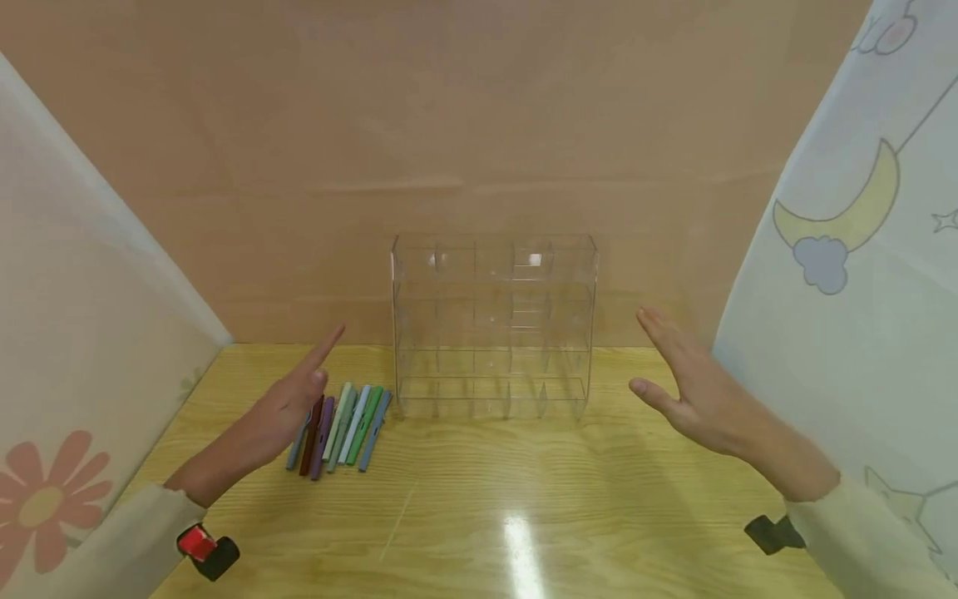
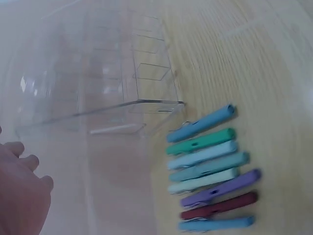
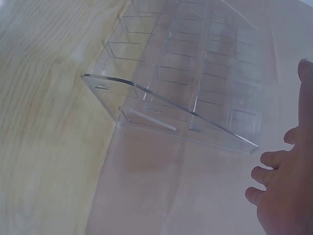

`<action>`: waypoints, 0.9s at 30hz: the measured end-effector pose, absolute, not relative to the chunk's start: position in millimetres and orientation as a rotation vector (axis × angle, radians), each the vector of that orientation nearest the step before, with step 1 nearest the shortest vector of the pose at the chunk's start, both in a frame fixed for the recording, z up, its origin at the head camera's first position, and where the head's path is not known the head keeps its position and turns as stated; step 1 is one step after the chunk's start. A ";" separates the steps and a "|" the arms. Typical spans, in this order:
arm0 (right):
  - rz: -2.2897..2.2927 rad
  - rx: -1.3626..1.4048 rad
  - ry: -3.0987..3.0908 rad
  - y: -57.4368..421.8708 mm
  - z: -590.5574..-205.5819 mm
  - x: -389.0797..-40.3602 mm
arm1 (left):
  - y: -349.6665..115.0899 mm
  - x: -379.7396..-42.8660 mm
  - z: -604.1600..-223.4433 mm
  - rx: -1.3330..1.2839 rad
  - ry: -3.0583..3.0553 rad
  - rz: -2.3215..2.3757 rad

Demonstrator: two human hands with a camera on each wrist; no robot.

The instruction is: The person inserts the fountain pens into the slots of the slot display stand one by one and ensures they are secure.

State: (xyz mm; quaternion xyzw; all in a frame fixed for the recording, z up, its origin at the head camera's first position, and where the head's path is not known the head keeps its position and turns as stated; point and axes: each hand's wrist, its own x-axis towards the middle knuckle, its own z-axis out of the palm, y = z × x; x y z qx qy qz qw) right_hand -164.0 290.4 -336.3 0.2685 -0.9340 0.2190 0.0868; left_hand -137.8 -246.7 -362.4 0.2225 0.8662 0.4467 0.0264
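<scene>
A clear acrylic rack (image 1: 492,350) with rows of small compartments stands at the back of the wooden table. To its left lies a row of several capped pens (image 1: 362,426): blue, green, pale blue, teal, pale green, purple and dark red. My left hand (image 1: 280,412) hovers over the left end of that row with its fingers stretched forward, holding nothing. On the rack's other side my right hand (image 1: 703,403) is raised, fingers straight and thumb apart, also holding nothing. The left wrist view shows the whole pen row, including a purple pen (image 2: 222,187), beside the rack's end.
A brown backdrop (image 1: 486,125) rises behind the table (image 1: 464,499). Printed white cloths flank it, with a flower (image 1: 41,503) on the left and a moon (image 1: 853,220) on the right. Light glares off the table near its front.
</scene>
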 end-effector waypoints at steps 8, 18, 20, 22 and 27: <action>0.980 0.679 -2.822 293.6 -362.2 -160.0 | -275.3 -132.9 -383.7 0.547 2.476 1.837; 1.255 0.529 -2.887 280.9 -405.6 -166.6 | -298.4 -129.3 -412.8 0.309 2.261 2.066; 1.273 0.496 -2.899 278.1 -414.5 -169.1 | -301.4 -128.6 -418.9 0.253 2.234 2.083; 1.300 0.467 -2.908 275.6 -422.8 -171.8 | -304.4 -127.6 -424.8 0.204 2.209 2.095; 1.411 0.430 -2.887 270.0 -439.8 -178.3 | -311.5 -122.7 -438.1 0.118 2.190 2.061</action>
